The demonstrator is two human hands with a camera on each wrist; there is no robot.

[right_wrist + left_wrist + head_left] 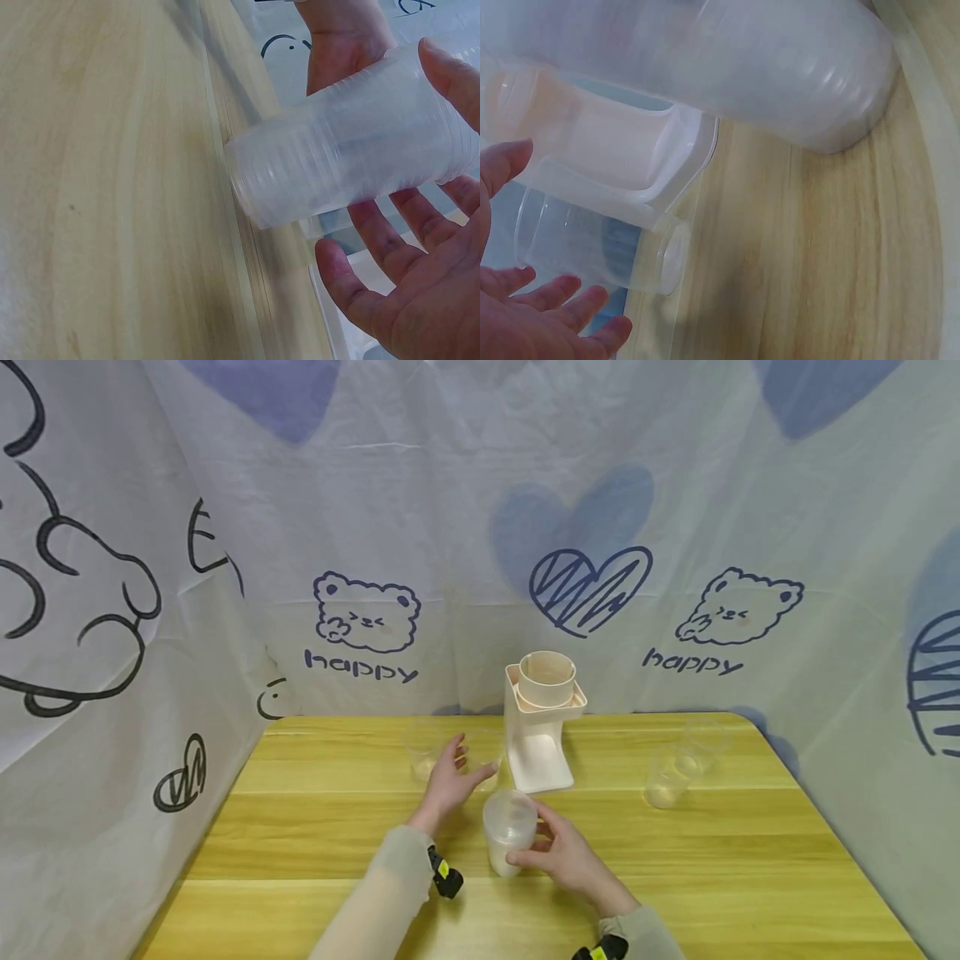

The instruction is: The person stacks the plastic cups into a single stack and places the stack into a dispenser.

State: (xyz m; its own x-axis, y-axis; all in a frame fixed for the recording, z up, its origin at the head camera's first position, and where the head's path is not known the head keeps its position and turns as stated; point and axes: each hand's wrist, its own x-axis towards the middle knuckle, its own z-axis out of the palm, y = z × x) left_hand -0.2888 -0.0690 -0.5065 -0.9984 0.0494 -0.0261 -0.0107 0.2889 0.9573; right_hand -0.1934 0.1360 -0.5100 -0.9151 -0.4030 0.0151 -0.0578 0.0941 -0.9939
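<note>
A stack of clear plastic cups stands upright on the table, nearer the front than a cream plastic stand. My right hand curves round the right side of the stack, with the thumb in front and fingers behind. In the right wrist view the stack lies between thumb and fingers. My left hand reaches forward, fingers spread and holding nothing. A single clear cup stands beyond it in the left wrist view, close to the stand, with a gap to the fingertips.
Another clear cup is left of my left hand. On the right side of the table are more transparent cups, their outlines faint. A round cream ring tops the stand. A printed cloth hangs behind the wooden table.
</note>
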